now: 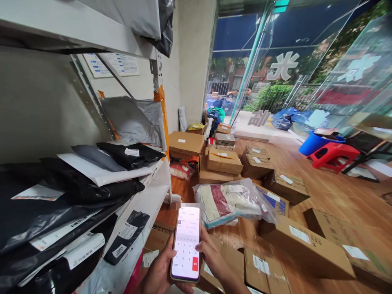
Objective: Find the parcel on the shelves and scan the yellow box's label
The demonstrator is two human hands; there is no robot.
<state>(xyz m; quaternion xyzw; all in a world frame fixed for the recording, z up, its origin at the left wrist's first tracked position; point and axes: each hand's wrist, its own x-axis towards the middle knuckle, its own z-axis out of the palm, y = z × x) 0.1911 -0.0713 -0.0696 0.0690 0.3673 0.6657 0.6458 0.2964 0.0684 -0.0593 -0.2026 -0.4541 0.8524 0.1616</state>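
Note:
A lit smartphone (185,239) is held upright at the bottom middle of the view. A number keypad fills the lower half of its screen, with a red key at the bottom right. My left hand (161,261) is closed round the phone's left edge, its thumb over that edge. At the right edge my right hand (211,253) grips the phone too, with the thumb over the keypad near the 3 and 6. Fingers behind the phone are mostly hidden. Beyond it on the floor lies a clear plastic-wrapped parcel (228,202).
A white shelf rack (159,183) on the left carries black and grey mailing bags (122,196). Several cardboard boxes (303,241) stand on the wooden floor. Farther right are a red stool (333,155), a blue bin (315,143) and glass doors (275,53).

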